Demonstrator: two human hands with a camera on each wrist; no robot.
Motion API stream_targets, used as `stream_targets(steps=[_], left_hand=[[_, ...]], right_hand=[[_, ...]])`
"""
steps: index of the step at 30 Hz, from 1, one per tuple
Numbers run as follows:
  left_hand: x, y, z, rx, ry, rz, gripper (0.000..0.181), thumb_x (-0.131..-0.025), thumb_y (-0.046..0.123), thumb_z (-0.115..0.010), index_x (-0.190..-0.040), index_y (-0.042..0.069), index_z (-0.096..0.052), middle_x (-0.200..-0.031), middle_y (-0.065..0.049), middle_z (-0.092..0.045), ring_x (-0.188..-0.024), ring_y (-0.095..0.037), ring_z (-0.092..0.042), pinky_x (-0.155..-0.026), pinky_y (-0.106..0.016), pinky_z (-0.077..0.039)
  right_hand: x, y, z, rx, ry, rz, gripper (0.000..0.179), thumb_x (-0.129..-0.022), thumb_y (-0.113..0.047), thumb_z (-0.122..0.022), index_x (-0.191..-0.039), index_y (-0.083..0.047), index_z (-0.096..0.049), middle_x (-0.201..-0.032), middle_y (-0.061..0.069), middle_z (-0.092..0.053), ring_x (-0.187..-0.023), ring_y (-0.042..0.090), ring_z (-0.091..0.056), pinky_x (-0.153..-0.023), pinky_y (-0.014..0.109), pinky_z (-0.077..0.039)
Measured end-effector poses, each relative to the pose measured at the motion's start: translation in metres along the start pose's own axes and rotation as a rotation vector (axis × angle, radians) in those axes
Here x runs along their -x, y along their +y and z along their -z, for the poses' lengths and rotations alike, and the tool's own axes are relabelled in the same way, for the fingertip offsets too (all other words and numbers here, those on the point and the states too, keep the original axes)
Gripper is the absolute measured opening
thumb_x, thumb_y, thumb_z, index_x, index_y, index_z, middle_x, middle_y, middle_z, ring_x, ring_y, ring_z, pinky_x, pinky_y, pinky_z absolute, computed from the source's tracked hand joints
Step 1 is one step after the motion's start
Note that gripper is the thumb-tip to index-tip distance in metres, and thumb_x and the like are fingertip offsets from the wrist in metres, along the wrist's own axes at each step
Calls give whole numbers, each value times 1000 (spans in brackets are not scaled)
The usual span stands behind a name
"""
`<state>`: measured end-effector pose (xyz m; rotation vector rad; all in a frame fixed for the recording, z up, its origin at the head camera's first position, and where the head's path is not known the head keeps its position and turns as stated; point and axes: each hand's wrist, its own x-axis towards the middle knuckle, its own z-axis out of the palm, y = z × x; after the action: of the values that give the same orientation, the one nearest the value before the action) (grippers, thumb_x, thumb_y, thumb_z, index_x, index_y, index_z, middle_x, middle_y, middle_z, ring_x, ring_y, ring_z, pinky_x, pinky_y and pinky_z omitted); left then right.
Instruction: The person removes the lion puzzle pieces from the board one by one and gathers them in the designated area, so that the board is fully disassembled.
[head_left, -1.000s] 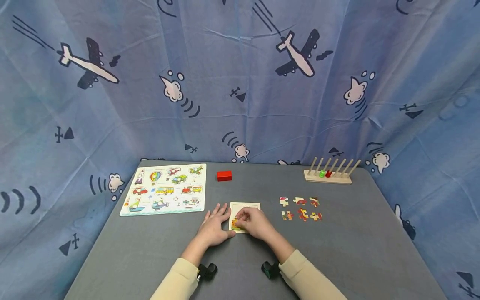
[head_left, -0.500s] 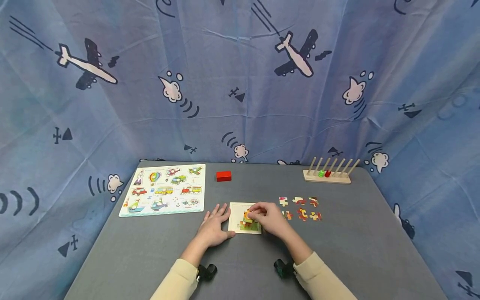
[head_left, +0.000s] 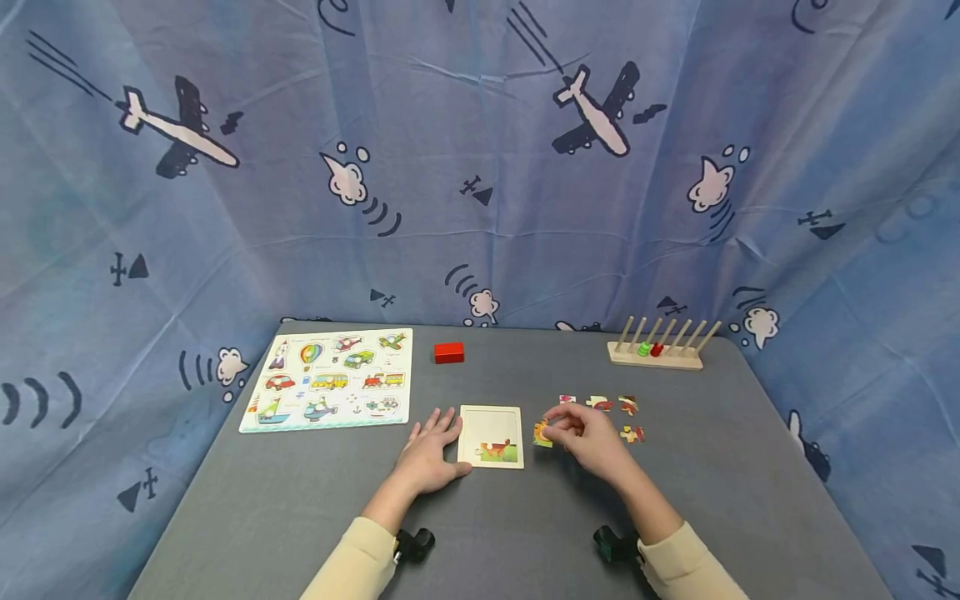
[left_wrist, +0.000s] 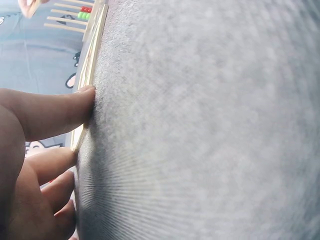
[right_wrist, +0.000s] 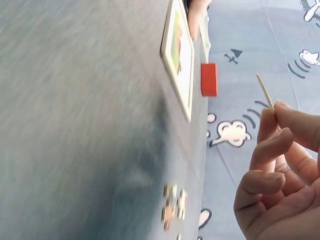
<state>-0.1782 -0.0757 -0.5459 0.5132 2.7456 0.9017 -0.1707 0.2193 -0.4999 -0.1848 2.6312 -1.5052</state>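
Observation:
A square wooden puzzle tray (head_left: 487, 423) lies in front of me, with puzzle pieces (head_left: 498, 452) showing an orange figure on green in its lower right part. My left hand (head_left: 427, 457) rests along the tray's left side, fingers spread; thumb and index finger touch its edge in the left wrist view. Just right of the tray, my right hand (head_left: 592, 437) pinches a yellow and green puzzle piece (head_left: 542, 434) between thumb and fingertips. The right wrist view shows that piece thin and edge-on, raised above the table.
Loose puzzle pieces (head_left: 627, 405) lie beyond and right of my right hand, some hidden behind it. A vehicle picture board (head_left: 337, 406) lies at left. A red block (head_left: 448, 352) and a peg stand (head_left: 656, 357) with green and red beads are at the back.
My right hand has moved right from over the tray, taking the yellow and green puzzle piece off it. It now covers some loose pieces. The left hand has stayed put.

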Motion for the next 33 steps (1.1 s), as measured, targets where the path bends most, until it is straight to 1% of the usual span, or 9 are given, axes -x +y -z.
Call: stream_targets(steps=[6, 13, 18, 22, 29, 33], left_hand=[[-1, -1, 0, -4, -3, 7, 81, -86, 36, -78, -154, 7, -43, -165, -11, -30, -156, -35, -18, -125, -59, -12], [-1, -1, -1, -3, 0, 4, 81, -86, 36, -78, -153, 6, -43, -165, -11, -30, -155, -35, -18, -125, -59, -13], [-1, -1, 0, -9, 5, 7, 82, -85, 35, -79, -153, 5, -44, -165, -12, -31, -155, -35, -19, -125, -59, -13], [-1, 1, 0, -11, 8, 6, 81, -85, 35, -79, -153, 5, -44, -164, -12, -32, -155, -36, -20, -125, -59, -13], [-1, 0, -1, -17, 6, 7, 82, -85, 35, -79, -153, 5, -44, -165, -12, -31, -155, -36, -20, -124, -60, -13], [-1, 0, -1, -20, -1, 10, 82, -86, 36, -78, -153, 6, -43, -165, -11, -31, -155, -35, -19, -125, -59, -13]], right_hand=[[9, 12, 14, 35, 8, 27, 20, -92, -19, -75, -107, -7, -72, -84, 4, -72, -65, 14, -60, -58, 25, -50], [16, 28, 23, 78, 1, -7, 21, -91, -16, -76, -107, -4, -72, -84, 4, -72, -66, 14, -61, -57, 25, -50], [19, 36, 25, 117, -24, -41, 21, -90, -15, -76, -108, -4, -72, -83, 3, -72, -66, 13, -60, -55, 26, -48], [22, 42, 26, 163, -30, -72, 19, -90, -16, -76, -106, -7, -72, -81, 1, -72, -66, 14, -59, -55, 27, -46], [21, 52, 22, 246, -20, -129, 15, -88, -16, -78, -100, -8, -73, -77, -2, -70, -68, 12, -62, -60, 28, -48], [20, 54, 20, 285, -6, -140, 13, -87, -15, -78, -97, -8, -72, -76, -3, -69, -68, 11, -61, -62, 29, -48]])
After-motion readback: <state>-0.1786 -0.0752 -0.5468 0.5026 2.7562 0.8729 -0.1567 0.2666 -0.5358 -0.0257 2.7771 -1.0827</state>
